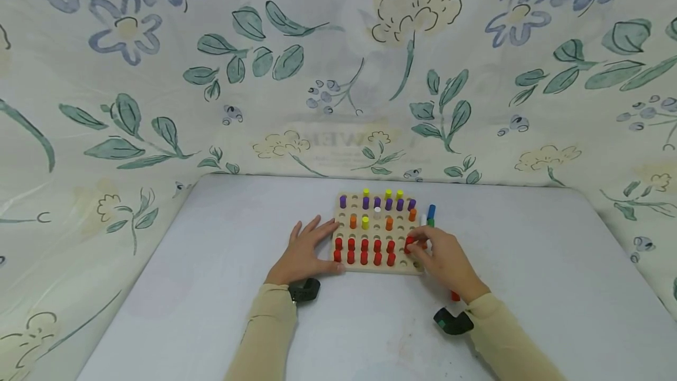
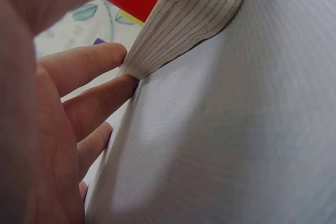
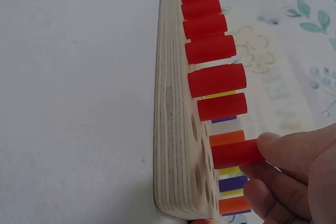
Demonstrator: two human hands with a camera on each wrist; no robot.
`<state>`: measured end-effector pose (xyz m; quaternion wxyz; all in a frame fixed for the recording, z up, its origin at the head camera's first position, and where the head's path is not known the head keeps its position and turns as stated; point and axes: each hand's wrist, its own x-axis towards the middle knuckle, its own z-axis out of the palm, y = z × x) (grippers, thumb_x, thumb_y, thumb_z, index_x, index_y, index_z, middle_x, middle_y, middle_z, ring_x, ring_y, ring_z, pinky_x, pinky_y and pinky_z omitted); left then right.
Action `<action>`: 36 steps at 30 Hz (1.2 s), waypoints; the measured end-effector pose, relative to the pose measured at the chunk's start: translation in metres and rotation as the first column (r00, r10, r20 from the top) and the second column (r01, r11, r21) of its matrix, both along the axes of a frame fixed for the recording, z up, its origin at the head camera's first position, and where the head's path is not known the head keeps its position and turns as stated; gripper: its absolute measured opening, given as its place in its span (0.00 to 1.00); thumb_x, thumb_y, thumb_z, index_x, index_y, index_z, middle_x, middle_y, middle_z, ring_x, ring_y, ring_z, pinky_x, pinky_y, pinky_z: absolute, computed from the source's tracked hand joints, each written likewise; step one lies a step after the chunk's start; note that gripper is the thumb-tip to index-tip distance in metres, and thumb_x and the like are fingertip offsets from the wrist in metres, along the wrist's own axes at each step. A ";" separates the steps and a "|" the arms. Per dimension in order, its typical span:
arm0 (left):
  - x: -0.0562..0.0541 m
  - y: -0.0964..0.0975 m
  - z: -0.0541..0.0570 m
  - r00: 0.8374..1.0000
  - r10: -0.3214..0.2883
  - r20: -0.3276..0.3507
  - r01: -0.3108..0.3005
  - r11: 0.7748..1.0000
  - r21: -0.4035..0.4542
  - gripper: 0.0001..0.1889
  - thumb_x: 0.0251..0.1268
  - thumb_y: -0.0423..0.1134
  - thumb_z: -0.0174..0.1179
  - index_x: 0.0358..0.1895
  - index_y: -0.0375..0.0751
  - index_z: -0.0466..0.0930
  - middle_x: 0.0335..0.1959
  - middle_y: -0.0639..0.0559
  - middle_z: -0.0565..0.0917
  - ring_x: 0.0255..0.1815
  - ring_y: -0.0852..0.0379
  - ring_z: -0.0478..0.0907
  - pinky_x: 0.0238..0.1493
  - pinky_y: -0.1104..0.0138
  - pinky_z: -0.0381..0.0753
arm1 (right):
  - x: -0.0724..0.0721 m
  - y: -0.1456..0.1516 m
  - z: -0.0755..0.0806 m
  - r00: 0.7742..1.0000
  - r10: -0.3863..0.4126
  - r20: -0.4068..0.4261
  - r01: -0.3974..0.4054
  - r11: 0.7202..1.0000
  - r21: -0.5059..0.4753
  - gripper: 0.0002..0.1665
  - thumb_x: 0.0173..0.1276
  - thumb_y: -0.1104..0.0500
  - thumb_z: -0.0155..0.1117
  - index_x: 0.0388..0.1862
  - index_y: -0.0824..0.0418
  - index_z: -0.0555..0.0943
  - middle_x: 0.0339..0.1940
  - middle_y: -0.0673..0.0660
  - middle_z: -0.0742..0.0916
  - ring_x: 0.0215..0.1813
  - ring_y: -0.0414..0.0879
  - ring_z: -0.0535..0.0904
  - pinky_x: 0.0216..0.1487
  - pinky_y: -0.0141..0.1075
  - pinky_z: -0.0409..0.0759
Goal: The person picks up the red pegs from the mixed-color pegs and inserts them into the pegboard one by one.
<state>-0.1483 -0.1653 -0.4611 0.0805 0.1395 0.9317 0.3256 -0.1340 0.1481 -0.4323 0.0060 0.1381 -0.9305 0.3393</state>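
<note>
A pale wooden peg board (image 1: 378, 271) lies on the table. Two front rows hold several red pegs (image 1: 364, 257); orange, yellow, white and purple pegs (image 1: 366, 203) stand farther back. My left hand (image 1: 304, 251) rests against the board's left side with extended fingers, and its fingertips (image 2: 118, 53) touch the layered edge. At the board's right side, my right hand (image 1: 446, 254) pinches a red peg (image 3: 236, 153) between thumb and fingers. That peg's far end meets the board's holed face; whether it sits in a hole cannot be told. Bare holes show near it.
Beyond the board's right edge lie a blue peg (image 1: 431, 211) and a green peg (image 1: 431, 223), partly behind my right hand. Another red peg (image 1: 455, 296) shows beside my right wrist. Floral cloth (image 1: 338, 75) rises behind the white table (image 1: 185, 310).
</note>
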 end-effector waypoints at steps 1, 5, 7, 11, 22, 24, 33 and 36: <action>0.000 0.000 0.000 1.000 0.000 0.000 0.000 1.000 -0.001 0.51 0.46 0.61 0.73 0.77 0.53 0.64 0.78 0.53 0.64 0.83 0.48 0.44 0.78 0.47 0.28 | 0.000 0.000 0.000 1.000 0.000 0.001 0.000 1.000 -0.003 0.16 0.70 0.58 0.69 0.53 0.63 0.82 0.38 0.52 0.84 0.39 0.46 0.75 0.37 0.35 0.78; 0.000 -0.001 0.000 1.000 -0.003 -0.004 0.003 1.000 0.002 0.51 0.46 0.62 0.73 0.77 0.53 0.65 0.78 0.53 0.64 0.83 0.47 0.44 0.78 0.46 0.28 | 0.000 -0.002 -0.001 1.000 0.006 -0.003 -0.006 1.000 -0.020 0.16 0.69 0.59 0.69 0.52 0.63 0.82 0.38 0.52 0.85 0.38 0.45 0.75 0.34 0.32 0.77; 0.000 -0.001 0.000 1.000 -0.004 -0.007 0.004 1.000 0.005 0.51 0.46 0.62 0.73 0.77 0.52 0.65 0.78 0.53 0.65 0.82 0.47 0.44 0.78 0.45 0.29 | 0.000 -0.002 -0.002 1.000 0.012 -0.006 -0.012 1.000 -0.026 0.15 0.69 0.59 0.70 0.52 0.64 0.82 0.38 0.52 0.86 0.37 0.45 0.75 0.34 0.32 0.77; 0.000 -0.001 0.000 1.000 -0.009 -0.007 0.009 1.000 0.010 0.51 0.46 0.61 0.73 0.77 0.52 0.65 0.78 0.53 0.64 0.82 0.47 0.44 0.78 0.45 0.29 | -0.001 -0.003 -0.003 1.000 0.022 -0.015 -0.023 0.999 -0.024 0.15 0.69 0.59 0.70 0.52 0.64 0.82 0.39 0.53 0.86 0.38 0.45 0.77 0.37 0.34 0.79; 0.000 -0.001 0.000 1.000 -0.010 -0.006 0.010 1.000 0.012 0.51 0.46 0.61 0.73 0.77 0.53 0.65 0.78 0.54 0.64 0.83 0.47 0.44 0.78 0.46 0.28 | -0.001 -0.005 -0.003 0.999 0.031 -0.010 -0.031 0.999 -0.015 0.14 0.68 0.60 0.70 0.51 0.63 0.83 0.39 0.53 0.87 0.40 0.45 0.79 0.42 0.39 0.82; 0.000 -0.001 -0.001 1.000 -0.011 -0.006 0.011 1.000 0.011 0.51 0.46 0.62 0.73 0.77 0.53 0.65 0.78 0.54 0.64 0.83 0.47 0.43 0.78 0.46 0.28 | -0.001 -0.005 -0.003 0.999 0.037 -0.011 -0.037 0.999 -0.012 0.14 0.68 0.61 0.70 0.50 0.63 0.83 0.39 0.52 0.87 0.41 0.45 0.79 0.43 0.40 0.82; 0.000 -0.001 0.000 1.000 -0.005 0.003 0.005 1.000 0.009 0.51 0.46 0.63 0.74 0.77 0.52 0.65 0.78 0.52 0.65 0.83 0.47 0.43 0.78 0.47 0.27 | -0.002 -0.004 -0.006 0.998 0.062 -0.031 -0.062 0.998 -0.010 0.14 0.68 0.60 0.70 0.49 0.64 0.83 0.38 0.52 0.87 0.41 0.46 0.82 0.45 0.43 0.85; 0.000 -0.001 0.000 1.000 -0.004 0.004 0.004 1.000 0.007 0.51 0.46 0.63 0.74 0.77 0.52 0.65 0.77 0.52 0.65 0.83 0.47 0.44 0.78 0.46 0.28 | -0.002 -0.005 -0.007 0.998 0.062 -0.033 -0.062 0.998 -0.011 0.13 0.68 0.60 0.71 0.49 0.63 0.83 0.38 0.51 0.87 0.42 0.46 0.83 0.45 0.43 0.85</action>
